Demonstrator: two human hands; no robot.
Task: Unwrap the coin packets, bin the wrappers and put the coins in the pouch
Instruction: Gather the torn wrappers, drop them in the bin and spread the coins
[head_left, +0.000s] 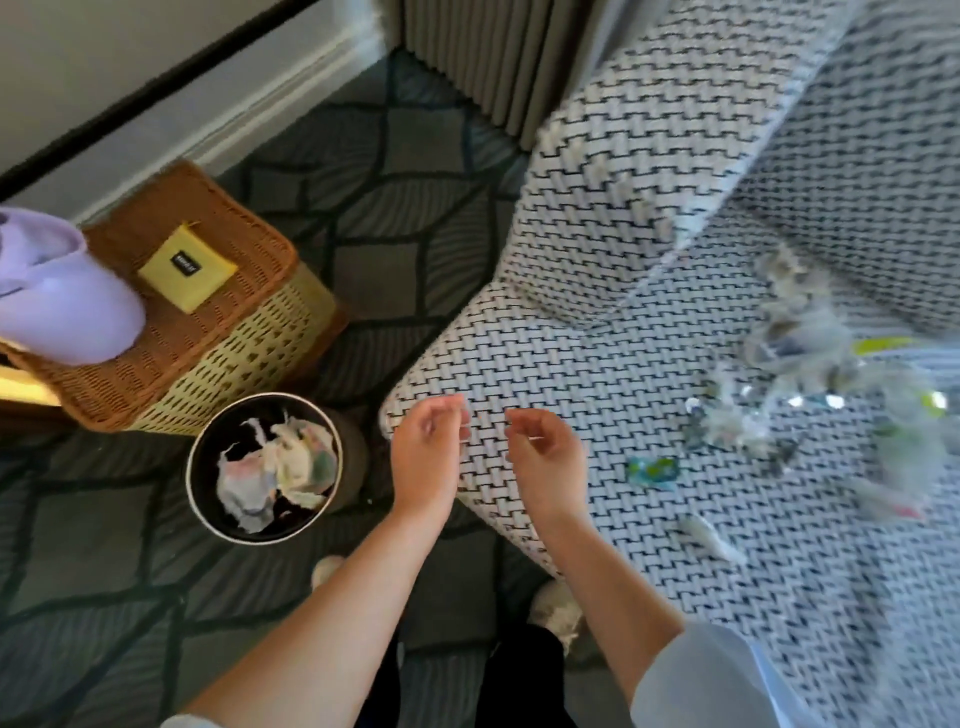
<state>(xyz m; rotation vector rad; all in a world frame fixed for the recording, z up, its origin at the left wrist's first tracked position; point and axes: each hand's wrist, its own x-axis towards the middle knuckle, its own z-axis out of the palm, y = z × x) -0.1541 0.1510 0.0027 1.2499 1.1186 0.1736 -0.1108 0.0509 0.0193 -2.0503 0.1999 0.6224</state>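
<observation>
Near right hand and left hand (fingers curled, seemingly empty) packet lies crosswise.

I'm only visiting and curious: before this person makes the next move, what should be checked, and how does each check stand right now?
1. Bin close by: ok. It stands on the floor beside the left hand, with wrappers inside.
2. Yellow pouch in sight: ok, on the wicker basket. Open or closed: cannot tell.
3. Packets left: ok. A blue-green packet lies near the right hand, with a blurred pile beyond.
4. Hands empty: cannot tell. The fingers are curled and nothing clearly shows.
</observation>
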